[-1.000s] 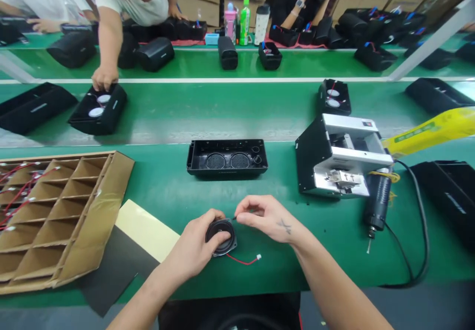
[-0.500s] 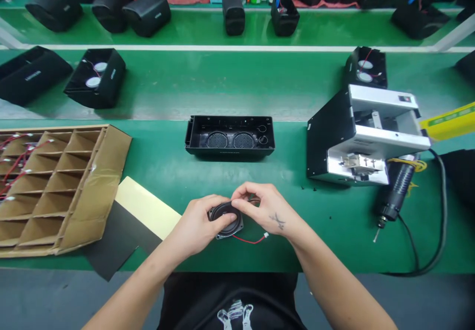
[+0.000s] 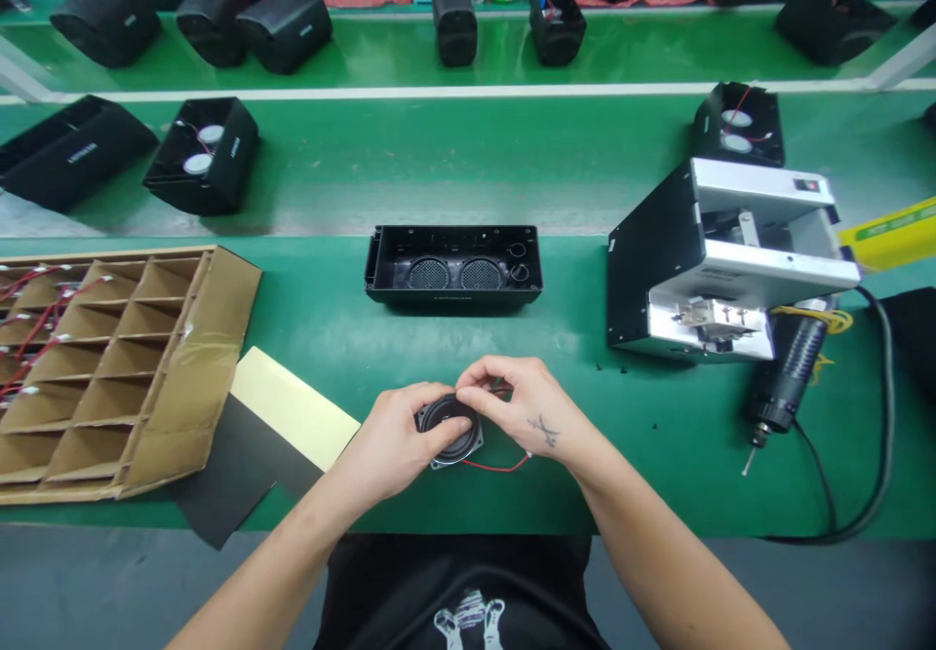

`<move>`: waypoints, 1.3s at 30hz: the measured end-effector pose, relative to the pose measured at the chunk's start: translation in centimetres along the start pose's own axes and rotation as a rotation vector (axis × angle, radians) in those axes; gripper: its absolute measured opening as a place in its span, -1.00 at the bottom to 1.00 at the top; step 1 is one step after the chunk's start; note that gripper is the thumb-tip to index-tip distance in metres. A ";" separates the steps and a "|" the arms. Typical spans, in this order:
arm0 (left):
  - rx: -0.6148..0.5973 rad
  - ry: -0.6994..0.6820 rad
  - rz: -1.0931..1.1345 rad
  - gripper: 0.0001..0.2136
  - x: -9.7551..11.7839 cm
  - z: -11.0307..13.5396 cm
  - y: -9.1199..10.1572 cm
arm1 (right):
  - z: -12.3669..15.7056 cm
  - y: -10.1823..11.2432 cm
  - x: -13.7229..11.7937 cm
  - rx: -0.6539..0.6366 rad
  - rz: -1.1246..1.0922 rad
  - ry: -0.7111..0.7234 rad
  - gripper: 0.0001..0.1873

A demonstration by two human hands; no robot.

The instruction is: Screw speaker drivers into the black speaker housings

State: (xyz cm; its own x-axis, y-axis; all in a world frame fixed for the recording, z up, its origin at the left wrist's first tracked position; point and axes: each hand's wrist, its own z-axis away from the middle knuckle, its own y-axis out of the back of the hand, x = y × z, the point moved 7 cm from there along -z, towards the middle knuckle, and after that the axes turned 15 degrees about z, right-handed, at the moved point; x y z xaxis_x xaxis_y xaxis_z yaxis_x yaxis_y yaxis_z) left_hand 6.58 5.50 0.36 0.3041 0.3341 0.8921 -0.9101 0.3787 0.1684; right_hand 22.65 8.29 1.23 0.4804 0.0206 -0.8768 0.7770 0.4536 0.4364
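My left hand (image 3: pixel 391 440) grips a small round black speaker driver (image 3: pixel 451 433) just above the green bench near its front edge. My right hand (image 3: pixel 521 406) is pinched at the driver's top rim, fingers pressed together on it. A thin red wire (image 3: pixel 497 466) with a white plug trails from the driver under my right hand. An open black speaker housing (image 3: pixel 453 264) with two round grilles lies a short way beyond my hands.
A cardboard divider tray (image 3: pixel 109 367) with red-wired parts sits at the left, beside yellow and black sheets (image 3: pixel 285 426). A screw feeder box (image 3: pixel 721 265) and a corded electric screwdriver (image 3: pixel 786 377) are at the right. Black speaker housings (image 3: pixel 205 153) lie on the far belt.
My right hand has come onto the driver's rim, where it was apart holding the wire end. The view has tilted down; the person across the belt is out of frame.
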 end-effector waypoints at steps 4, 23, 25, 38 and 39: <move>-0.003 0.000 -0.017 -0.88 0.0 0.0 -0.1 | 0.0 -0.2 0.0 0.006 0.009 0.002 -0.92; 0.058 -0.137 -0.057 -0.62 2.2 0.6 0.5 | 0.7 1.0 -0.1 0.059 0.109 0.025 -0.87; 0.059 -0.139 -0.057 -0.61 2.2 0.7 0.6 | 0.8 1.0 0.0 0.027 0.094 0.009 -0.80; 0.022 -0.103 -0.040 -0.61 1.8 0.8 0.2 | 0.5 1.1 0.2 0.002 0.124 -0.060 -0.77; 0.021 -0.101 -0.036 -0.61 1.7 0.8 0.2 | 0.4 1.1 0.2 0.005 0.127 -0.061 -0.77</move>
State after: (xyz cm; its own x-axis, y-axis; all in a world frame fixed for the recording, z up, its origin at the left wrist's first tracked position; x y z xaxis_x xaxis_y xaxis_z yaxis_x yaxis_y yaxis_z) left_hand 6.74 5.47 2.25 0.3079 0.2317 0.9228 -0.9050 0.3705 0.2090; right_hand 23.81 8.42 1.59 0.5991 0.0234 -0.8003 0.7101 0.4463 0.5446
